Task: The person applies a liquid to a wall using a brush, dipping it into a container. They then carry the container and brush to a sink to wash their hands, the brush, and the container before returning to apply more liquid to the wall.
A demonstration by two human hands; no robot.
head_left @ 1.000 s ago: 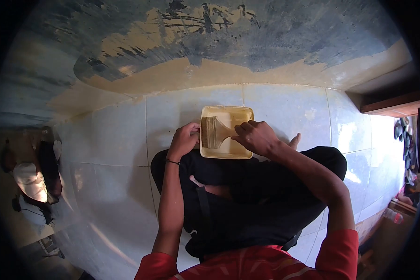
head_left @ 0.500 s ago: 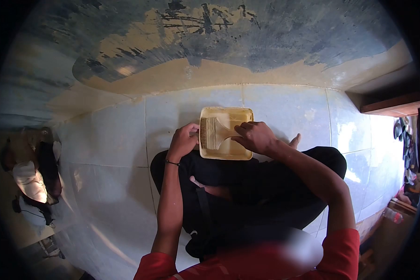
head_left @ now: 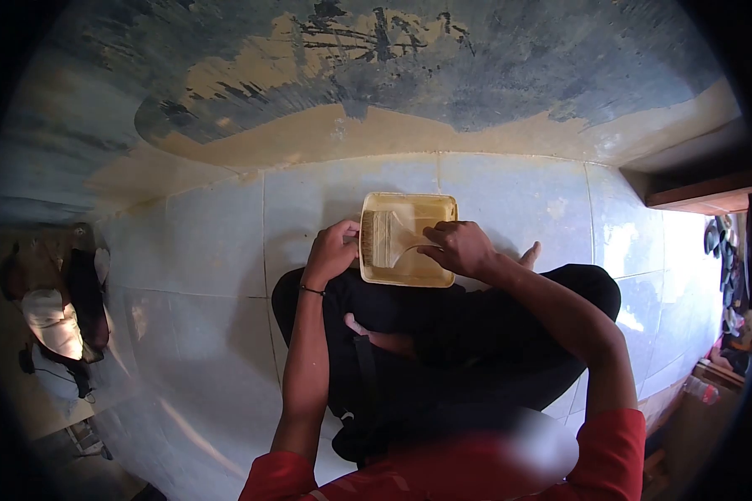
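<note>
A square yellowish tub [head_left: 433,275] stands on the tiled floor in front of my crossed legs. Across its opening lies a wide paintbrush [head_left: 384,238], bristles toward the tub's left side. My right hand [head_left: 459,247] is closed round the brush handle at the tub's right side. At the left rim, my left hand [head_left: 336,250] has its fingers curled against the tub's edge, gripping it. Pale residue coats the inside of the tub.
A wall [head_left: 393,125] with dark, patchy paint rises beyond the tiled floor [head_left: 200,242]. Another person [head_left: 54,321] is at the far left. A wooden ledge [head_left: 702,194] juts out at right, with a plastic bottle [head_left: 702,390] lower down.
The tub, brush and both hands appear very slightly farther right in the view, as does the wall. Both hands keep their holds.
</note>
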